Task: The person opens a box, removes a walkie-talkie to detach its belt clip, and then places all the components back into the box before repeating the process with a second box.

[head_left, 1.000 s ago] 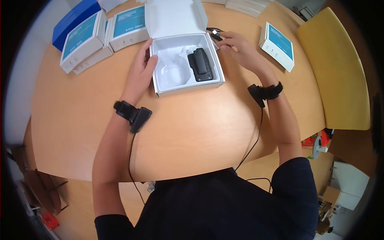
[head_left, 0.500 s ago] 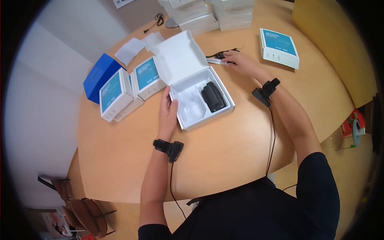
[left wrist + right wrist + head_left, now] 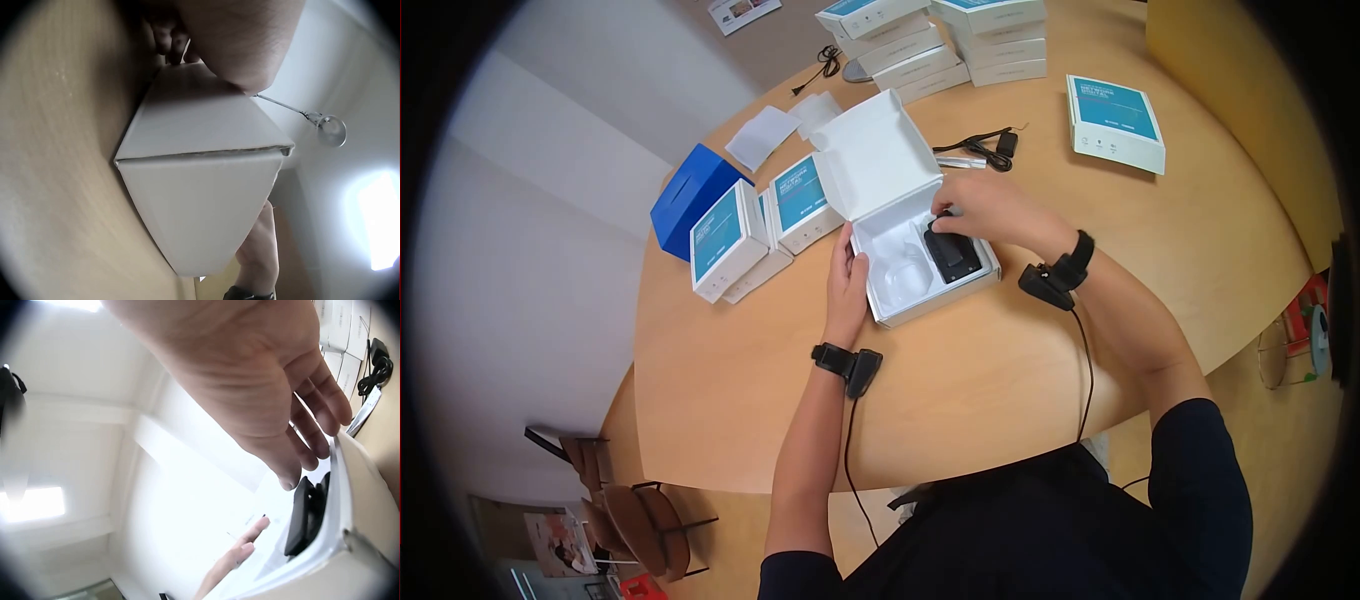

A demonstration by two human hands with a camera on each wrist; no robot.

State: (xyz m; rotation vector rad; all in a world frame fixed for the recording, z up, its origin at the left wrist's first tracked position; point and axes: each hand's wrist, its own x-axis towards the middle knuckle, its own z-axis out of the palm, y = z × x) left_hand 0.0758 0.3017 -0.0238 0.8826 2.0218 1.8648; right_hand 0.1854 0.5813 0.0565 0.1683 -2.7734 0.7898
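An open white box (image 3: 940, 300), lid raised, stands on the table. A black device with a clip-like bar (image 3: 953, 258) lies in the right compartment of its white tray; the left compartment holds a clear round moulded shape (image 3: 902, 275). My left hand (image 3: 847, 295) rests along the box's left wall, fingers fairly straight outside and thumb at the rim. Over the right compartment, my right hand (image 3: 995, 208) reaches down with loosely bent fingers at the device's far end. In the right wrist view, its thumb tip (image 3: 289, 485) is right at the device (image 3: 303, 515), the fingers spread above.
A black cable with an adapter (image 3: 1005, 148) and a flat silvery strip (image 3: 960, 161) lie behind the box. Blue-labelled boxes (image 3: 730, 245) and a blue container (image 3: 698, 200) stand left. More boxes (image 3: 920, 60) are stacked behind; one box (image 3: 1115, 118) lies right.
My right hand has let go of the black cable behind the box and come back over the box's right compartment. My left hand stays at the left wall. The head view has turned.
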